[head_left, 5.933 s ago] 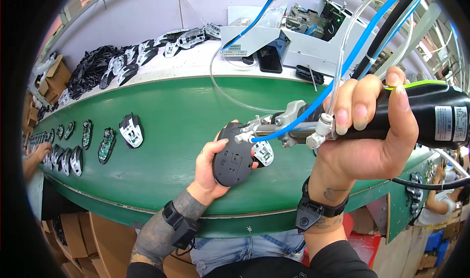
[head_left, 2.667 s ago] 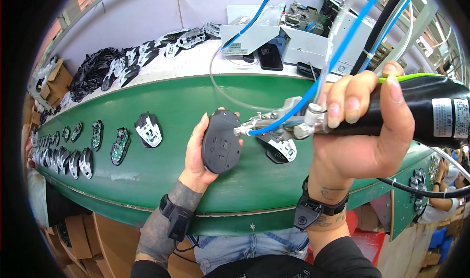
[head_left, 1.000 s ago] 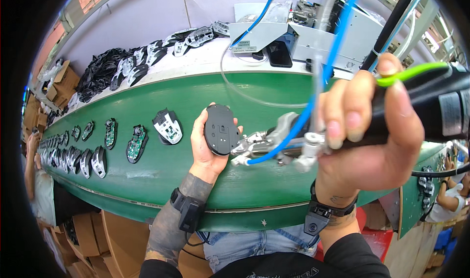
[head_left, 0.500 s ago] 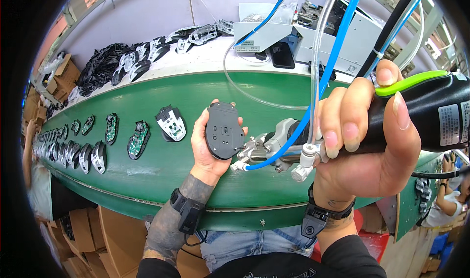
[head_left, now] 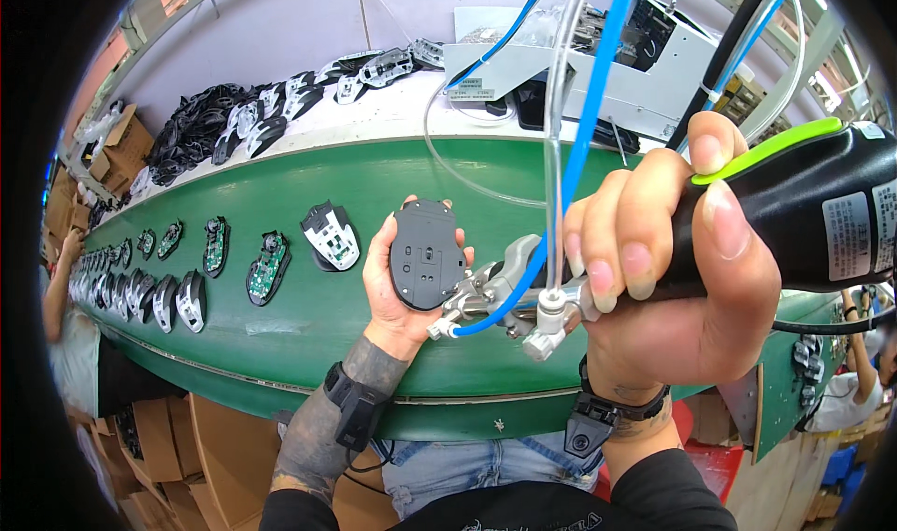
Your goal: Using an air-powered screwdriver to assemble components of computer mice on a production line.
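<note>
While the left hand (head_left: 394, 320), centre frame, is clamped around a dark mouse (head_left: 425, 254), underside showing, the right hand (head_left: 687, 307), right of frame, grips a black power tool (head_left: 794, 227).

I see dark mouse (head_left: 426, 251), underside up, between left fingers (head_left: 468, 254) and thumb (head_left: 379, 241); black driver (head_left: 794, 222) in right fingers (head_left: 640, 204), silver nose (head_left: 478, 293) by mouse's lower-right edge.

sleeves (head_left: 668, 494) and boxy wristbands (head_left: 590, 425) are black, jeans (head_left: 444, 475) blue
</note>
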Motion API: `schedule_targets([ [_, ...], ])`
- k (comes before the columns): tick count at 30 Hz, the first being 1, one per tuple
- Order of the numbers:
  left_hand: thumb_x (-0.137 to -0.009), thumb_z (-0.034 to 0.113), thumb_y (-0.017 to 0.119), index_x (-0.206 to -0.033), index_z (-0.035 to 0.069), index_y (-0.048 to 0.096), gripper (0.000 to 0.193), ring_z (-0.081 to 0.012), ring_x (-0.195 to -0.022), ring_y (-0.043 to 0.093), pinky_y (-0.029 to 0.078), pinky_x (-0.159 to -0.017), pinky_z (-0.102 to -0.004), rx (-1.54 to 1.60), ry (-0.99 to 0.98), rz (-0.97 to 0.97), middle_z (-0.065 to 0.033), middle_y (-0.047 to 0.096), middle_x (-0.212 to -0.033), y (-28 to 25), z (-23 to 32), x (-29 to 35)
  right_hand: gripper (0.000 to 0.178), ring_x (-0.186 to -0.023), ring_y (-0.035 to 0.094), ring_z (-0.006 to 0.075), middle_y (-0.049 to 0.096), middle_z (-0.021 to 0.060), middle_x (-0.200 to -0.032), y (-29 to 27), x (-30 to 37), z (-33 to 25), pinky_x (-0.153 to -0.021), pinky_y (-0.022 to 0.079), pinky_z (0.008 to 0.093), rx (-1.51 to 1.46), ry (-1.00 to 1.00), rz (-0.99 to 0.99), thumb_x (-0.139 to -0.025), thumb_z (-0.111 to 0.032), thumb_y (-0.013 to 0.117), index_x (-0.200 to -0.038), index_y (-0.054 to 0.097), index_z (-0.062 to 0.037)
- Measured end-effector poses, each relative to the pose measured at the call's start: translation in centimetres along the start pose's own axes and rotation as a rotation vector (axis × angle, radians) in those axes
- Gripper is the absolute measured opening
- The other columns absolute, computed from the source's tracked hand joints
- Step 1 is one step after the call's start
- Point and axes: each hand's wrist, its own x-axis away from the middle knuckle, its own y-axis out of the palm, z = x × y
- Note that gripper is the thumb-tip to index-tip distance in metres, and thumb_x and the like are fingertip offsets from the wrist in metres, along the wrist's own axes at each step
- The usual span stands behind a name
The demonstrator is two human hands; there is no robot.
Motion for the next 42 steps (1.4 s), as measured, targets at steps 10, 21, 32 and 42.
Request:
schedule_targets([
  [10,-0.083,0.041,0.056,-0.126,0.001,0.042,0.060,-0.0380,-0.121,0.036,0.029,-0.102,-0.0437,-2.260,1.039,0.343,-0.0234,0.039,-0.129,-3.7,5.1,-2.6,0.027,-0.045,0.038,0.0120,0.038,0.0009,-0.055,-2.7,-0.6,-1.0,-0.048,0.035,0.0252,-0.124,-0.159,0.054,-0.084,-0.020,0.047,-0.102,0.041,-0.0011],
  [21,-0.078,0.027,0.061,-0.120,0.001,0.048,0.051,-0.0262,-0.105,0.051,0.045,-0.083,-0.0357,-1.401,0.418,0.312,-0.0185,0.050,-0.118,-3.2,5.0,-2.6,0.025,-0.048,0.042,0.0136,0.045,0.0023,-0.059,-3.9,-1.3,-0.2,-0.054,0.035,0.0293,-0.048,-0.280,0.111,-0.085,-0.022,0.046,-0.098,0.052,-0.0012],
  [32,-0.087,0.038,0.044,-0.127,0.009,0.043,0.049,-0.0322,-0.095,0.058,0.048,-0.083,-0.0472,-0.211,-0.213,-0.036,-0.0161,0.054,-0.112,-0.6,-1.3,0.9,0.022,-0.047,0.042,0.0145,0.046,0.0027,-0.057,-3.6,-1.4,0.7,-0.052,0.036,0.0287,-0.132,-0.341,0.147,-0.085,-0.023,0.046,-0.093,0.056,-0.0052],
  [42,-0.085,0.037,0.046,-0.120,-0.002,0.046,0.052,-0.0339,-0.098,0.057,0.047,-0.084,-0.0493,-0.227,-0.275,-0.075,-0.0198,0.056,-0.108,-1.0,-1.6,1.4,0.023,-0.045,0.041,0.0137,0.046,0.0022,-0.056,-2.8,-1.0,0.9,-0.046,0.034,0.0263,-0.113,-0.338,0.157,-0.083,-0.024,0.048,-0.092,0.057,-0.0053],
])
